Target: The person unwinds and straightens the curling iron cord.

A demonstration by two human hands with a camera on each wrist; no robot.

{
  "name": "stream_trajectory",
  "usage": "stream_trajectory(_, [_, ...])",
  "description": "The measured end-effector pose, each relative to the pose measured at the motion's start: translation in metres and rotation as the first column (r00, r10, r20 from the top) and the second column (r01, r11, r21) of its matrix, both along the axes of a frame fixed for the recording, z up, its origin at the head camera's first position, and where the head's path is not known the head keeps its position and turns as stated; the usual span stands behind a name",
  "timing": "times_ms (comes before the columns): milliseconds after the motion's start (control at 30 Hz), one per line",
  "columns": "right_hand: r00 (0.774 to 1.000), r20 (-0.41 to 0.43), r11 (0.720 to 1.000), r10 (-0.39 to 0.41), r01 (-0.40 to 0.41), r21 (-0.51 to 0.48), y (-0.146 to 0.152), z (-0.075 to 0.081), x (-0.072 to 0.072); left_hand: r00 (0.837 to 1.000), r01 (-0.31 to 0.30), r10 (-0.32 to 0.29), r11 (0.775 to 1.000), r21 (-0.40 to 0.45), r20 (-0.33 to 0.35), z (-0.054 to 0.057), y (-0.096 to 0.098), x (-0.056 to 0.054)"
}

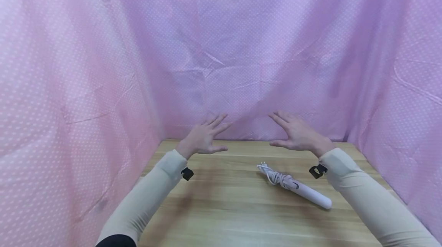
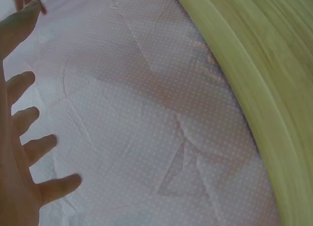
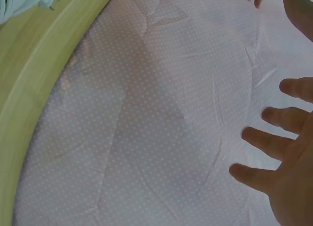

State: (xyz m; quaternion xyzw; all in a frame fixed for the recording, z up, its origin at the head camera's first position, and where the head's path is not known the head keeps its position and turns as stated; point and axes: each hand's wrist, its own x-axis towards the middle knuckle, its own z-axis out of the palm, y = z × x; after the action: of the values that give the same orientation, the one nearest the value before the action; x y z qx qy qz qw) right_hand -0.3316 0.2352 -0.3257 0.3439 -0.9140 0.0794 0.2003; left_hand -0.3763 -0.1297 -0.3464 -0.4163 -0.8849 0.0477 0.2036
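Both hands are held up over the far part of the table, fingers spread and holding nothing. My left hand [image 1: 203, 137] is at the left of the head view, thumb pointing right. Opposite it, my right hand [image 1: 298, 134] has its thumb pointing left. A white wand-shaped electrical appliance [image 1: 312, 195] lies slantwise on the table, nearer the right hand and below it. Its white cord [image 1: 279, 178] is wound round its far half, and the two-pin plug [image 1: 263, 164] points away. In the right wrist view, part of the coiled cord [image 3: 19, 3] shows at the top left.
The wooden table [image 1: 207, 208] ends at a straight far edge. Pink dotted cloth [image 1: 235, 66] hangs behind it and along both sides. Each cream sleeve carries a small black wrist mount, one at the left [image 1: 187, 173] and one at the right [image 1: 318, 170].
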Motion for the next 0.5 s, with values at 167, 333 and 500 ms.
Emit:
stream_trajectory(167, [0.996, 0.084, 0.991, 0.035, -0.024, -0.128, 0.006, -0.014, 0.000, 0.992, 0.043, -0.054, 0.994, 0.099, 0.113, -0.010, 0.004, -0.003])
stream_trajectory(333, [0.989, 0.150, 0.982, 0.001, 0.027, -0.187, 0.012, -0.035, -0.001, 0.964, 0.085, -0.131, 0.976, 0.201, 0.231, -0.023, 0.012, -0.003])
stream_trajectory(500, [0.982, 0.184, 0.975, -0.033, 0.072, -0.210, 0.022, -0.061, 0.003, 0.944, 0.064, -0.151, 0.957, 0.284, 0.294, -0.048, 0.024, -0.005])
